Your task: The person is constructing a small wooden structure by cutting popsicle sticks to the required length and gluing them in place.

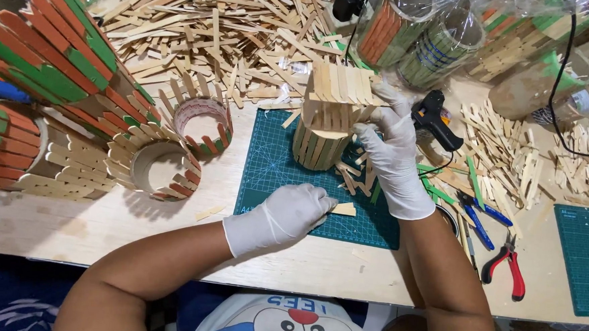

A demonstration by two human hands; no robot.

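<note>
The work in hand looks like the building of a cylindrical holder out of plain wooden craft sticks [329, 120], which stands upright on the green cutting mat [267, 177] near the middle of the table [103, 223]. The gloved right hand [393, 150] has its fingers closed around the holder's upper right rim, steadying it. The gloved left hand [292, 212] rests on the near part of the mat with its fingers curled down on a loose stick [342, 209]; whether it grips that stick or only presses on it cannot be told. By the look of it, this is the stage of adding sticks to the wall, and fitting one would call for glue and a true line beside its neighbours while the other hand keeps the body from turning. A black glue gun [434, 119] lies just right of the holder. No readable labels show; the mat carries a pale printed grid. Far right, clear plastic-wrapped cylinders [442, 39] with orange, green and blue stripes stand behind a heap of loose sticks [221, 27]. Blue-handled pliers [480, 219] and red-handled pliers [508, 260] lie near a second green mat [581, 268].
</note>
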